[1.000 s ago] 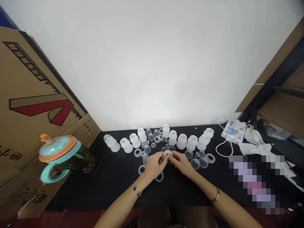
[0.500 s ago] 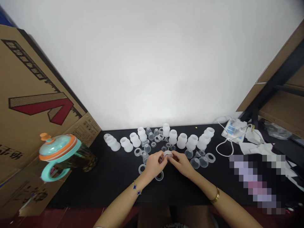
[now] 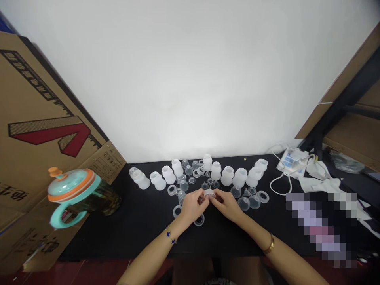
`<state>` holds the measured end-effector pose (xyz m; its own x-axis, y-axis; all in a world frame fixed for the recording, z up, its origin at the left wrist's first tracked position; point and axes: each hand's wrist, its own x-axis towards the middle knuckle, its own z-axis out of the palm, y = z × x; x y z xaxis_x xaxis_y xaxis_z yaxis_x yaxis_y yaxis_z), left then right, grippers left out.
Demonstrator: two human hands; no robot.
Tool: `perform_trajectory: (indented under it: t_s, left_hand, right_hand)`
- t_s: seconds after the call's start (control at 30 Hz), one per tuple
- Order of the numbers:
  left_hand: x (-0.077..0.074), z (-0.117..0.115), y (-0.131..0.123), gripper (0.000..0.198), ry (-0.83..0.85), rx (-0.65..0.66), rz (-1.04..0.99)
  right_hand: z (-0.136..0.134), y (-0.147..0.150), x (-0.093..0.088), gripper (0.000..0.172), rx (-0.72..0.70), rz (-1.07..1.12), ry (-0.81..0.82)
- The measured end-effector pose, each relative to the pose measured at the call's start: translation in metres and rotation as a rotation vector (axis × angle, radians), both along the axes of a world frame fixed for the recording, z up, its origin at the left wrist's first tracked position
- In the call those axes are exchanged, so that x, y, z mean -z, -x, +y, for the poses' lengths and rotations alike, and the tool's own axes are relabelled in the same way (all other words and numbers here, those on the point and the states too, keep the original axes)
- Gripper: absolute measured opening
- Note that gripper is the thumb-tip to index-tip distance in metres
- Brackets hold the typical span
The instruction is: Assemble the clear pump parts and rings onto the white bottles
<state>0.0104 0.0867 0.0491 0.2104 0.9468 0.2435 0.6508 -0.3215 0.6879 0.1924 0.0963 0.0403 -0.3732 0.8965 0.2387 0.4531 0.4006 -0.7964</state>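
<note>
Between my fingertips sits a whitish translucent bottle collar ring (image 3: pixel 209 192), its rim facing up. My left hand (image 3: pixel 192 204) pinches it from the left, and my right hand (image 3: pixel 228 204) pinches it from the right; the fingers hide its lower part. Loose flat rings lie close by, one ring (image 3: pixel 199 219) just below my left hand and another ring (image 3: pixel 177 211) beside it. Clear domed caps (image 3: pixel 244 204) rest to the right of my right hand. Behind both hands, several small clear nipples (image 3: pixel 189 170) and discs are scattered.
Several white open baby bottles (image 3: pixel 227 176) stand in an arc behind the parts; a capped bottle (image 3: pixel 139 178) is at the left end. A teal-lidded jug (image 3: pixel 74 190) and a cardboard box (image 3: pixel 44 118) flank the left. White cables (image 3: pixel 292 174) and papers lie right.
The camera view has shifted very slightly. Both hands keep their pinch on the collar ring in the same place.
</note>
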Motion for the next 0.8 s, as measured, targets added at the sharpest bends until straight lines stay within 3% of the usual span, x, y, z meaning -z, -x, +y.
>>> perform_trajectory:
  t_s: [0.8]
  left_hand:
    - [-0.0001,-0.0011,0.0018,0.03,-0.013,0.03,-0.017]
  right_hand:
    - [-0.0008,-0.0004,0.0002,0.027,0.01,-0.058,-0.037]
